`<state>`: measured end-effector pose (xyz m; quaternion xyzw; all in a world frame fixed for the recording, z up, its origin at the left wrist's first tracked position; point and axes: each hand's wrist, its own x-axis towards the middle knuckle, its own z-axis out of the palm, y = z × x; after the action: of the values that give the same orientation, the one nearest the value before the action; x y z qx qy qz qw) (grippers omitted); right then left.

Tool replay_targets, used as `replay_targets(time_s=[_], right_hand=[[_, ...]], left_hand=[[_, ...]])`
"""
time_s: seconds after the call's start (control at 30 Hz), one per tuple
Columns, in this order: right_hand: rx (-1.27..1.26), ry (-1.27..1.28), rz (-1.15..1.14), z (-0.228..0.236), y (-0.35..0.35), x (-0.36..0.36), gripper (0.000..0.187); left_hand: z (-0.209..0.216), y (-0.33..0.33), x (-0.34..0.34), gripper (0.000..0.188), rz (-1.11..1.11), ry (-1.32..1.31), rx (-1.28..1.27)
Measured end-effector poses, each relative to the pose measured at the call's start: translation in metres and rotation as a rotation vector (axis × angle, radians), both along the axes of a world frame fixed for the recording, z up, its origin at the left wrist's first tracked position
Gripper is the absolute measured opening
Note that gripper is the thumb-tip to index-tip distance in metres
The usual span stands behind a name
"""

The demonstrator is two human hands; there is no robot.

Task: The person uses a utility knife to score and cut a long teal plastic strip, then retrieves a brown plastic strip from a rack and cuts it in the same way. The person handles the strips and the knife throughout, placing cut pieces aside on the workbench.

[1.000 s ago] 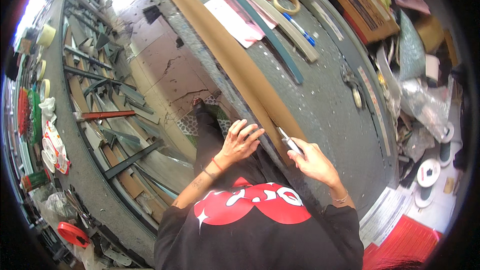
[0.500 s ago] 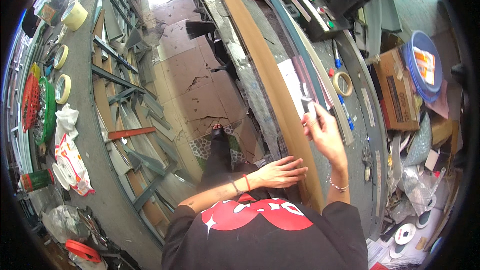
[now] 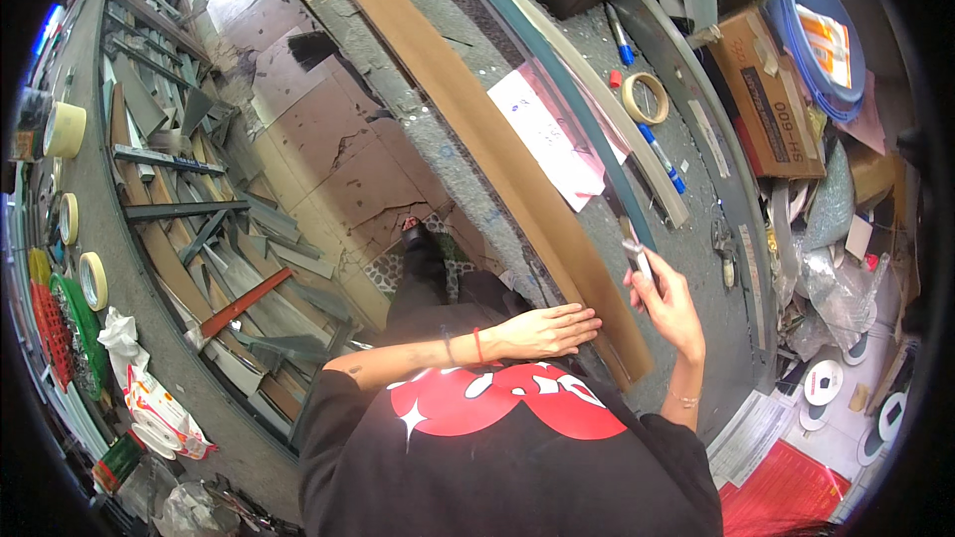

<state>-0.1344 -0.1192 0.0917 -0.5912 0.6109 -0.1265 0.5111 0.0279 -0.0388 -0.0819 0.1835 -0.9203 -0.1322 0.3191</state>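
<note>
A long flat brown strip (image 3: 468,109) runs lengthwise along the grey workbench. My left hand (image 3: 545,331) lies flat across its near end, fingers stretched out. To the right of the strip, my right hand (image 3: 668,303) is closed around a small silver-grey tool (image 3: 637,257) with a narrow tip; my fingers partly cover it, so its exact kind is unclear. The tool is held up beside the near end of a long teal strip (image 3: 557,70). A white paper sheet with handwriting (image 3: 547,134) lies between the brown and teal strips.
On the bench at right are a tape roll (image 3: 645,98), blue markers (image 3: 661,156) and a pale strip (image 3: 637,154). A cardboard box (image 3: 766,99) and blue basin (image 3: 821,40) stand beyond. At left, a rack of profile offcuts (image 3: 199,259) borders the aisle.
The view has shifted, so the bench sits further left in it. My right hand with the small tool has come down nearer the strip's near end. My left hand now rests flatter on the strip.
</note>
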Motion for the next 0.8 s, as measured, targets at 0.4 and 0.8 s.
replay_targets(time_s=[0.4,0.8], right_hand=[[0.198,-0.002,0.209,-0.001,0.065,-0.047,0.039],[0.078,0.188,0.372,0.001,0.059,-0.035,0.037]], left_hand=[[0.019,0.009,-0.016,0.026,0.266,0.061,-0.06],[0.009,-0.005,-0.013,0.027,0.109,0.074,0.014]])
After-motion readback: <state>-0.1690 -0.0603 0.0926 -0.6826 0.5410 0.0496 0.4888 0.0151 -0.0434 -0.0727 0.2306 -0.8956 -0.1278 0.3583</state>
